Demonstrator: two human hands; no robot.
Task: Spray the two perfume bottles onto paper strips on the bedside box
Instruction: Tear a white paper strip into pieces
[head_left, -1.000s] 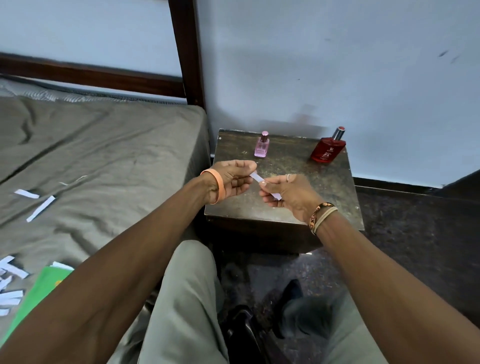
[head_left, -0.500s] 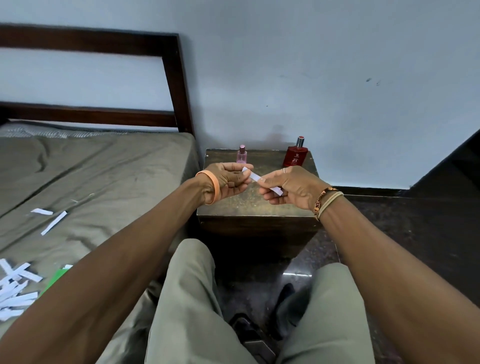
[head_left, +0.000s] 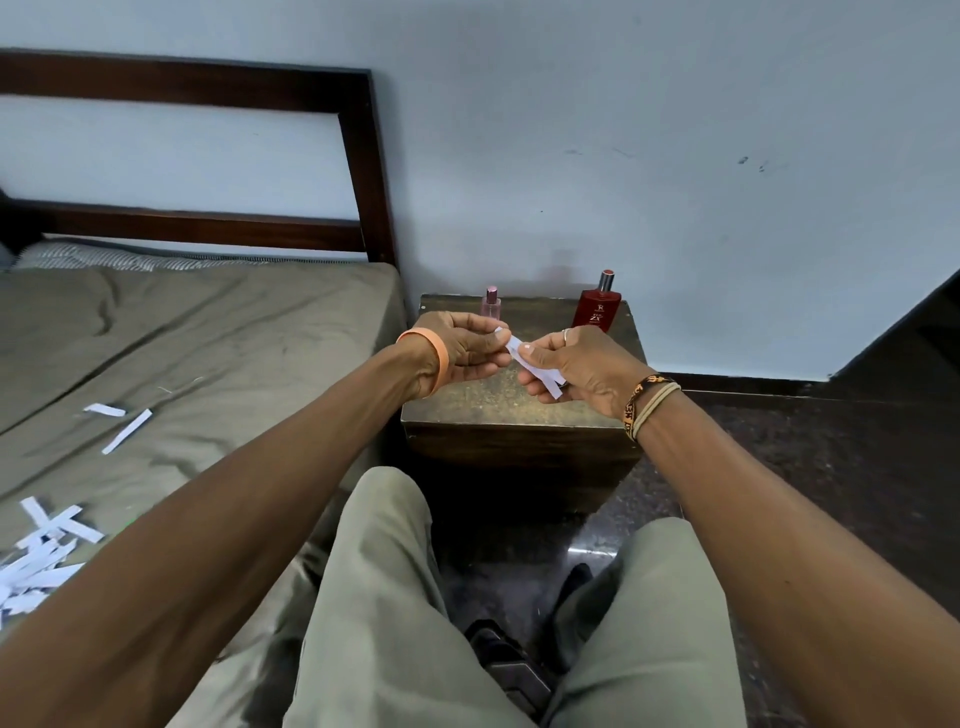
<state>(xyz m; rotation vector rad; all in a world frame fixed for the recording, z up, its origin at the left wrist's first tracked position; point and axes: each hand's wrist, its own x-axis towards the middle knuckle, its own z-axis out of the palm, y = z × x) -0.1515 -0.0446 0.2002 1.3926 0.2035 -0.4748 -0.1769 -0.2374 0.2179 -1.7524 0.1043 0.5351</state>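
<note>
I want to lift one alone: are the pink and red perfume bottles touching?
Apart. The head view shows the pink bottle and red bottle upright at the back of the bedside box, bare top plainly between them.

Both hands have drifted from over the middle of the box (head_left: 498, 410) toward its back. The left hand (head_left: 462, 353) now hides the base of the pink bottle (head_left: 491, 304), and the right hand (head_left: 582, 369) overlaps the foot of the red bottle (head_left: 597, 309). More of the strip (head_left: 519, 347) shows below the right fingers. The view has lifted, so the box sits lower in it.
</note>
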